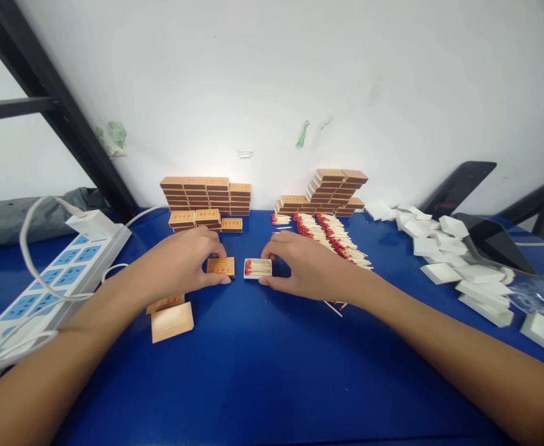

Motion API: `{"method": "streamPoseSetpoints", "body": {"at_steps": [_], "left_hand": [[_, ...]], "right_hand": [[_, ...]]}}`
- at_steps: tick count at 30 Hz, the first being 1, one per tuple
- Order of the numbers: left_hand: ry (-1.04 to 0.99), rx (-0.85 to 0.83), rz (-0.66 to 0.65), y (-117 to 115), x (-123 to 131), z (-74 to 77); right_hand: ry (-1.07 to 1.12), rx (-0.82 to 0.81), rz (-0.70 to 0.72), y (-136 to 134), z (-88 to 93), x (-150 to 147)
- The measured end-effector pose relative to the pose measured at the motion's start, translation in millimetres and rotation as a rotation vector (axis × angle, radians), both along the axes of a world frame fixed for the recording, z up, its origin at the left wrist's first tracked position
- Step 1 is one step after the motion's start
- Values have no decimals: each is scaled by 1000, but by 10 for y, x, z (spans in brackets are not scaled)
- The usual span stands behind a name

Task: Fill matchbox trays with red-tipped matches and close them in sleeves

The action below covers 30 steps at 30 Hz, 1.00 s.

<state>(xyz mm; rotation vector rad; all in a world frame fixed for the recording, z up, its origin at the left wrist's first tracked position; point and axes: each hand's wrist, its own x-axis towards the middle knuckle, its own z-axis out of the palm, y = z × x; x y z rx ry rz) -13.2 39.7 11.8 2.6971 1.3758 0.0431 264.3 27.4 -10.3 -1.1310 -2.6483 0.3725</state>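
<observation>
My left hand (pixel 190 260) grips an orange matchbox sleeve (pixel 220 267) between thumb and fingers, just above or on the blue table. Facing it across a small gap is a white matchbox tray (pixel 258 269) filled with red-tipped matches. My right hand (pixel 294 263) pinches the tray at its right end. Beyond my right hand, loose matches (pixel 332 238) lie in long rows, with a small bunch of matches (pixel 281 220) to their left. Two flat sleeves (pixel 172 322) lie below my left wrist.
Matchboxes are stacked at the back left (pixel 207 195) and back right (pixel 334 189) against the wall. White empty trays (pixel 443 248) are heaped on the right, near a dark phone-like object (pixel 497 241). A power strip (pixel 53 285) with cables stands left.
</observation>
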Motion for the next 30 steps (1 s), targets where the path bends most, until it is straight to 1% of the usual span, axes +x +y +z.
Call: {"method": "streamPoseSetpoints", "body": {"at_steps": [3,6,9,12,17,22,25,28,30], "left_hand": [[-46,-6,-27,-35,79,-14],[-65,-37,-7,-45,118,-10],[-85,-47,8,-21,110,-19],[-133,-24,-19,18,77,-65],[-204,10,-109,63,27,-140],[-210,-11,-124,22,59,-107],[-251,4,-127,-29,108,-76],[-357,45,-138,-77,156,-61],[-433,39,-124,-105,181,-53]], "right_hand": [[41,64,-34,-7,-19,-28],[77,101,-23,2,-39,-20],[88,120,-28,13,-51,-10],[85,113,-28,-1,-37,-20],[66,113,13,-29,9,-30],[64,138,75,5,-1,2],[128,125,75,11,-29,-10],[241,109,44,-6,-56,-58],[311,79,15,-19,-64,-94]]}}
